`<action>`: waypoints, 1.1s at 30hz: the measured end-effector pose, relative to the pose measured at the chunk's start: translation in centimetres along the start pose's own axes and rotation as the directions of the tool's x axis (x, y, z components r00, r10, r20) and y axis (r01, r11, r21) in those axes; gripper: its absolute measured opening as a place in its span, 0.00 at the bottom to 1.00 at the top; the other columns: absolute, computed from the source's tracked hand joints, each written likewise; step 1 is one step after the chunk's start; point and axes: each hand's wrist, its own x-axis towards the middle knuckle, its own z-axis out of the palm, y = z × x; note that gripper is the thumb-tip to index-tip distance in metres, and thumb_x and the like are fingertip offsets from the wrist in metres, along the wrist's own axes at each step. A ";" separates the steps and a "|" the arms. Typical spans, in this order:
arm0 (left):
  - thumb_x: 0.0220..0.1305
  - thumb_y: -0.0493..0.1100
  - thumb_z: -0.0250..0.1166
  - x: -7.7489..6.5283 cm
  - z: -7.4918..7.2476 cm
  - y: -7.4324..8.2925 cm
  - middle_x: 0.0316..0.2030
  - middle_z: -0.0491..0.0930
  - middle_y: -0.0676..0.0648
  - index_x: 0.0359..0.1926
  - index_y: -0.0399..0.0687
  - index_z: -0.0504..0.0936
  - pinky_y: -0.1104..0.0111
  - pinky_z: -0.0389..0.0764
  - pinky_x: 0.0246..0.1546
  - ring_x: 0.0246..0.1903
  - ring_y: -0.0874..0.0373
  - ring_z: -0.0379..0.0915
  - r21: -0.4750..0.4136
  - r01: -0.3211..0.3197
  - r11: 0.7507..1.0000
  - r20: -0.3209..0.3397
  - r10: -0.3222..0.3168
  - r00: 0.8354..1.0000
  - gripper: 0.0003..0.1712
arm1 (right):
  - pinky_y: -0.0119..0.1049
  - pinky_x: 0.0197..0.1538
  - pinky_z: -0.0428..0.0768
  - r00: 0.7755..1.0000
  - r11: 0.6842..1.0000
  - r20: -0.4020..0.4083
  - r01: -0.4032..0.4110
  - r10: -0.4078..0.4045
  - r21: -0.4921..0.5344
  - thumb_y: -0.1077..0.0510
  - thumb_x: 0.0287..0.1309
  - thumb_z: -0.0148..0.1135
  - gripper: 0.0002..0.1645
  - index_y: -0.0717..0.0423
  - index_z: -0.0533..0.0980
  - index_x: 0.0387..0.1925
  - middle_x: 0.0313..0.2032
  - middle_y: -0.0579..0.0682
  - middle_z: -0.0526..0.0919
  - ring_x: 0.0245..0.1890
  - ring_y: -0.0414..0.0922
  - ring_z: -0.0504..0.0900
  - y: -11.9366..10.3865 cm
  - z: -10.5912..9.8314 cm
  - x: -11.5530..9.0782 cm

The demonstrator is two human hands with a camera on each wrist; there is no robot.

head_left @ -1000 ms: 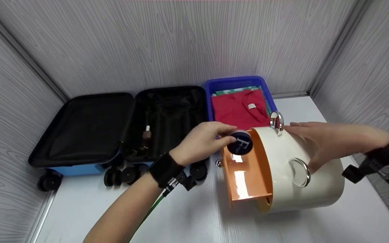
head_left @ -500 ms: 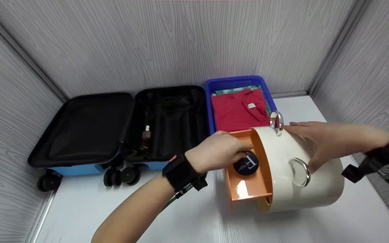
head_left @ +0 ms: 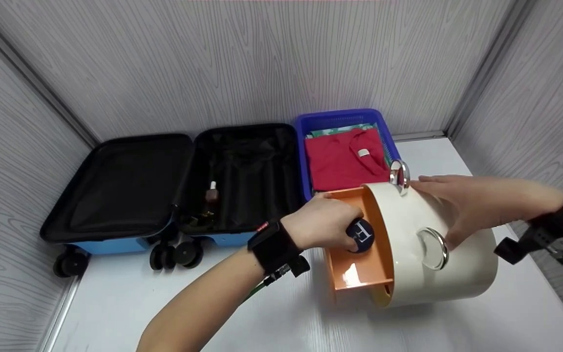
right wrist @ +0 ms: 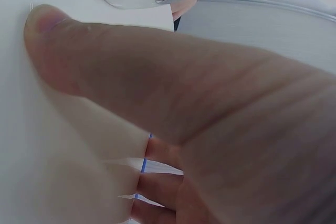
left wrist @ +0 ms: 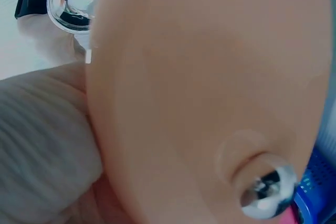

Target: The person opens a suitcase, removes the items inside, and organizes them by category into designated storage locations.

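My left hand (head_left: 323,222) reaches into the orange drawer (head_left: 359,274) and grips a round dark blue jar (head_left: 362,236) with a white letter on its lid. The fingers partly cover the jar. This drawer is pulled out of a cream rounded storage box (head_left: 438,288) with silver ring handles. My right hand (head_left: 477,205) rests on top of that box, fingers spread; in the right wrist view its thumb (right wrist: 94,61) lies straight against the cream surface. The left wrist view is filled by the drawer's front (left wrist: 184,77) with its silver knob (left wrist: 270,192); the jar is hidden there.
An open suitcase (head_left: 125,190) with a black lining and blue shell lies to the left. Inside stands a small brown bottle (head_left: 212,194) with a white cap. A blue basket (head_left: 306,122) holding a folded red shirt (head_left: 335,161) sits behind the drawer. Grey panels enclose the white table.
My left hand has lowered the jar into the drawer and moved slightly right and nearer me. It has shifted its fingers round the jar. My right hand stays in place on the box.
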 end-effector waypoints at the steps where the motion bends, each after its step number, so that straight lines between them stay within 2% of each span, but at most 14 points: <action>1: 0.58 0.54 0.76 0.0 0.0 0.1 0.32 0.82 0.61 0.45 0.54 0.84 0.52 0.65 0.64 0.35 0.65 0.76 0.011 0.006 1.000 0.004 -0.006 1.000 0.18 | 0.65 0.67 0.66 1.000 1.000 0.001 0.001 -0.001 0.001 0.38 0.32 0.85 0.74 0.50 0.56 0.80 0.74 0.58 0.64 0.72 0.58 0.63 0.0 0.0 0.0; 8: 0.64 0.59 0.68 0.4 -0.2 0.1 0.31 0.81 0.58 0.40 0.54 0.85 0.49 0.59 0.70 0.35 0.60 0.77 0.111 0.010 0.994 0.047 -0.016 0.999 0.16 | 0.66 0.67 0.65 1.000 1.000 0.005 -0.009 0.009 0.004 0.38 0.32 0.84 0.74 0.51 0.55 0.80 0.75 0.61 0.62 0.73 0.61 0.61 0.1 0.0 0.0; 11: 0.66 0.61 0.66 0.4 -0.1 -0.1 0.36 0.82 0.55 0.42 0.54 0.86 0.49 0.57 0.71 0.42 0.57 0.76 0.132 0.004 0.991 0.062 -0.013 0.998 0.18 | 0.67 0.67 0.64 1.000 1.000 0.006 -0.011 0.011 0.005 0.38 0.32 0.84 0.75 0.51 0.55 0.80 0.75 0.61 0.62 0.73 0.62 0.60 0.1 0.0 0.0; 13: 0.67 0.60 0.65 0.4 0.0 -0.2 0.44 0.83 0.54 0.50 0.54 0.86 0.49 0.54 0.73 0.49 0.56 0.76 0.119 0.004 0.993 0.054 -0.010 0.999 0.20 | 0.67 0.68 0.63 1.000 1.000 0.010 -0.016 0.016 0.003 0.37 0.33 0.83 0.75 0.52 0.55 0.80 0.75 0.61 0.61 0.74 0.62 0.59 0.2 0.0 -0.1; 16: 0.70 0.60 0.62 0.0 0.1 -0.4 0.59 0.80 0.51 0.63 0.53 0.82 0.49 0.50 0.75 0.63 0.53 0.70 0.056 0.006 0.998 -0.005 -0.005 1.000 0.27 | 0.67 0.68 0.62 1.000 1.000 0.010 -0.013 0.013 0.000 0.36 0.33 0.83 0.75 0.52 0.55 0.80 0.75 0.61 0.61 0.74 0.62 0.59 0.2 -0.1 -0.1; 19: 0.73 0.59 0.59 -0.6 0.2 -0.8 0.67 0.74 0.50 0.71 0.52 0.75 0.53 0.52 0.75 0.70 0.52 0.63 -0.022 -0.002 1.000 -0.131 -0.001 0.991 0.31 | 0.68 0.67 0.63 1.000 1.000 0.011 -0.022 0.022 0.000 0.36 0.33 0.84 0.75 0.51 0.55 0.80 0.75 0.61 0.61 0.73 0.62 0.60 0.2 0.0 -0.1; 21: 0.74 0.57 0.59 -1.4 0.4 -1.2 0.67 0.74 0.50 0.71 0.51 0.75 0.56 0.57 0.74 0.69 0.53 0.64 -0.071 -0.010 0.997 -0.241 -0.007 0.970 0.30 | 0.68 0.67 0.64 1.000 1.000 0.012 -0.025 0.025 0.000 0.35 0.32 0.83 0.76 0.50 0.55 0.81 0.75 0.60 0.61 0.73 0.62 0.60 0.2 0.1 -0.1; 22: 0.74 0.56 0.60 -1.8 0.6 -1.4 0.66 0.75 0.50 0.70 0.51 0.76 0.57 0.60 0.72 0.67 0.54 0.65 -0.094 -0.014 0.995 -0.301 -0.015 0.953 0.29 | 0.68 0.67 0.64 1.000 1.000 0.012 -0.027 0.027 0.001 0.35 0.33 0.83 0.76 0.50 0.54 0.81 0.75 0.60 0.60 0.73 0.62 0.60 0.2 0.1 -0.1; 24: 0.72 0.52 0.62 -2.6 1.0 -2.0 0.61 0.76 0.50 0.66 0.50 0.79 0.60 0.67 0.67 0.63 0.55 0.69 -0.143 -0.024 0.989 -0.418 -0.039 0.908 0.25 | 0.68 0.67 0.64 1.000 1.000 0.008 -0.017 0.017 0.004 0.35 0.33 0.83 0.75 0.51 0.55 0.81 0.75 0.61 0.60 0.73 0.63 0.59 0.3 0.3 -0.1; 26: 0.71 0.47 0.64 -3.6 1.6 -2.7 0.57 0.77 0.50 0.60 0.49 0.80 0.62 0.72 0.61 0.57 0.56 0.72 -0.198 -0.038 0.979 -0.515 -0.071 0.854 0.19 | 0.67 0.68 0.63 1.000 1.000 0.000 -0.002 0.002 0.010 0.38 0.34 0.84 0.74 0.51 0.55 0.80 0.76 0.63 0.59 0.74 0.64 0.57 0.4 0.4 -0.2; 28: 0.68 0.43 0.65 -4.6 2.4 -3.5 0.52 0.77 0.51 0.54 0.48 0.81 0.64 0.75 0.55 0.52 0.56 0.73 -0.246 -0.053 0.968 -0.582 -0.104 0.807 0.15 | 0.66 0.68 0.63 1.000 1.000 -0.009 0.012 -0.012 0.022 0.42 0.34 0.83 0.73 0.51 0.55 0.80 0.76 0.64 0.58 0.75 0.64 0.55 0.4 0.6 -0.3; 29: 0.67 0.42 0.65 -5.0 3.0 -3.9 0.50 0.77 0.51 0.52 0.48 0.80 0.65 0.75 0.53 0.50 0.57 0.73 -0.273 -0.059 0.960 -0.599 -0.122 0.791 0.13 | 0.65 0.69 0.63 1.000 0.999 -0.013 0.018 -0.018 0.027 0.43 0.34 0.83 0.73 0.51 0.54 0.80 0.76 0.64 0.57 0.75 0.64 0.55 0.4 0.6 -0.4; 31: 0.66 0.40 0.66 -5.9 4.0 -4.5 0.48 0.77 0.52 0.50 0.48 0.80 0.65 0.76 0.51 0.48 0.57 0.74 -0.326 -0.063 0.943 -0.608 -0.158 0.778 0.12 | 0.64 0.69 0.62 1.000 0.999 -0.015 0.018 -0.017 0.036 0.45 0.34 0.83 0.73 0.50 0.54 0.81 0.77 0.65 0.55 0.76 0.63 0.53 0.4 0.7 -0.4; 33: 0.65 0.41 0.66 -6.6 5.2 -5.0 0.47 0.77 0.54 0.50 0.50 0.80 0.66 0.76 0.51 0.48 0.57 0.74 -0.382 -0.059 0.922 -0.580 -0.190 0.792 0.13 | 0.65 0.69 0.62 1.000 0.999 -0.012 0.017 -0.017 0.027 0.44 0.33 0.84 0.75 0.50 0.53 0.81 0.77 0.65 0.54 0.76 0.63 0.52 0.4 0.8 -0.5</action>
